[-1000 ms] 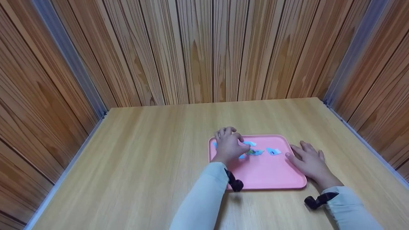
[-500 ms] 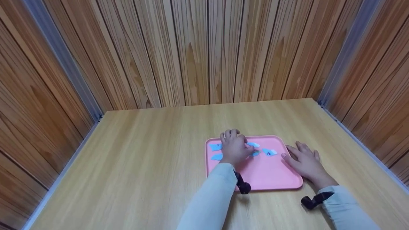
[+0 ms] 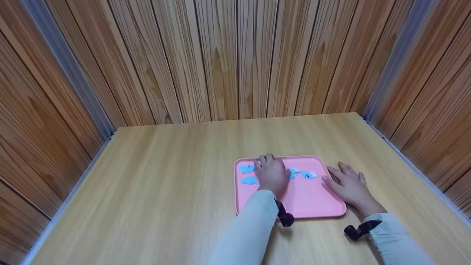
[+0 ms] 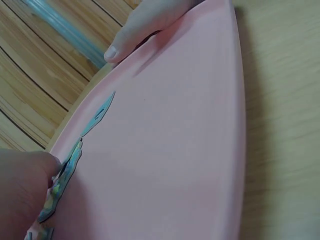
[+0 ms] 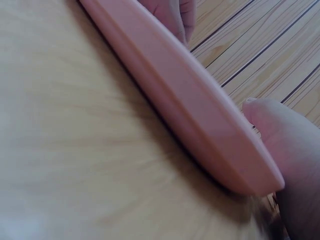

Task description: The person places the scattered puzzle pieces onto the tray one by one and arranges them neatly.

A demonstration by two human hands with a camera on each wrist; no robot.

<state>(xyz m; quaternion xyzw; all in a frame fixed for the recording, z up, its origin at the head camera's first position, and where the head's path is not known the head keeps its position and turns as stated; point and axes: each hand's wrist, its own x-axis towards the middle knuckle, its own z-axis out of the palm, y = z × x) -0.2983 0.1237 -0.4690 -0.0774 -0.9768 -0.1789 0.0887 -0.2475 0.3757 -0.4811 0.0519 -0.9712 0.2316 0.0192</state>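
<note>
A pink tray (image 3: 305, 204) holds several flat, irregular blue pieces with printed patterns, like jigsaw pieces. My left hand (image 3: 273, 176) reaches down over them, back of the hand up; its fingertips are hidden in the head view. In the left wrist view its thumb (image 4: 30, 175) touches a multicoloured jigsaw piece (image 4: 62, 185). Just right of that thumb two jigsaw pieces (image 3: 293, 173) lie against each other, with another jigsaw piece (image 3: 308, 175) beside them. My right hand (image 3: 351, 187) lies at the tray's right side, fingers extended, thumb at the rim.
Two separate blue pieces, an upper one (image 3: 246, 169) and a lower one (image 3: 250, 180), lie at the tray's left. The tray sits on a wooden table (image 3: 165, 191), with wood-panelled walls (image 3: 224, 66) behind and at both sides.
My left hand has shifted right across the tray and lowered. The upper blue piece has come closer to the one below it. My right hand stays at the tray's side.
</note>
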